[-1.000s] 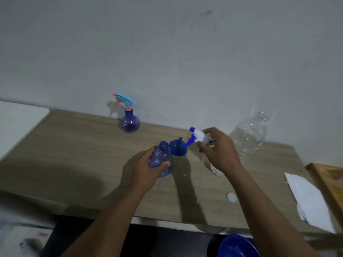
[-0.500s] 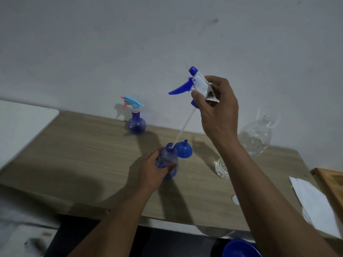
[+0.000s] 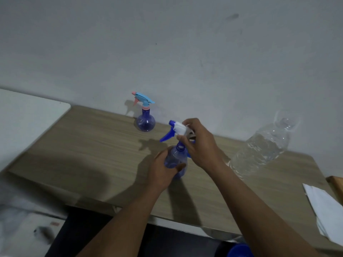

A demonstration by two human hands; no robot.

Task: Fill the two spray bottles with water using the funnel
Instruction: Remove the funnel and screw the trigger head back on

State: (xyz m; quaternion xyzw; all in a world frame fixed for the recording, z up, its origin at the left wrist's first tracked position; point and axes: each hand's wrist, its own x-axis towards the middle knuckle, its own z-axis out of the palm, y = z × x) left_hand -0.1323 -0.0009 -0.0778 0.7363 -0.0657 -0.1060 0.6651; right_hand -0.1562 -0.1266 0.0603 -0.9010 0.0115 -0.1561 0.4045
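Note:
My left hand [image 3: 163, 169] grips a blue translucent spray bottle [image 3: 176, 158] standing on the wooden table [image 3: 96, 145]. Just above its neck, my right hand [image 3: 200, 143] holds the white and blue trigger sprayer head [image 3: 176, 129]. A sliver of the blue funnel [image 3: 189, 155] shows behind my right hand, mostly hidden. A second blue spray bottle [image 3: 146, 119], with a light blue and pink trigger head on, stands at the back near the wall. A large clear water bottle [image 3: 263, 145], uncapped, stands to the right.
White folded paper [image 3: 326, 206] lies at the table's right end beside a wooden edge [image 3: 336, 184]. A white surface [image 3: 27, 115] adjoins the table on the left. A blue round object [image 3: 239, 251] sits below the table's front edge.
My right hand has come down from head height with the sprayer head to just above the bottle's neck. My left hand keeps its hold on the bottle.

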